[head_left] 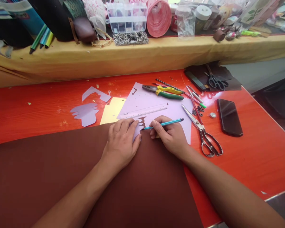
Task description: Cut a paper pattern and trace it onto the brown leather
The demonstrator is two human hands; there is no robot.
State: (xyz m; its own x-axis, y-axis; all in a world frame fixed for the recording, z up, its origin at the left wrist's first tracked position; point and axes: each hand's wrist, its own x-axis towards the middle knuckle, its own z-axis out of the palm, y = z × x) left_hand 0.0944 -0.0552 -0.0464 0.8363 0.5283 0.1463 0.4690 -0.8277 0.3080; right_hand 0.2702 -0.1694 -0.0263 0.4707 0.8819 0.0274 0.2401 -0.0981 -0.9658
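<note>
A wide brown sheet (49, 167) covers the near part of the red table. At its far edge my left hand (122, 139) lies flat with fingers stretched, pressing down a small cut paper piece (136, 131) that it mostly hides. My right hand (169, 133) pinches a blue pen (167, 123), whose tip meets the scalloped edge of that paper piece. Beyond the hands lie a pale lilac paper sheet (180, 110), a clear ruler (144, 111) and a yellow paper (111, 109). Two cut lilac shapes (86, 114) rest to the left.
Pliers (166, 91) with yellow and green handles lie on the lilac sheet. Large scissors (204, 133), a phone (229, 117) and small black rings (199, 110) sit to the right. A cloth-covered shelf (133, 55) crowded with craft supplies spans the back. Black-handled scissors (217, 82) rest on dark material.
</note>
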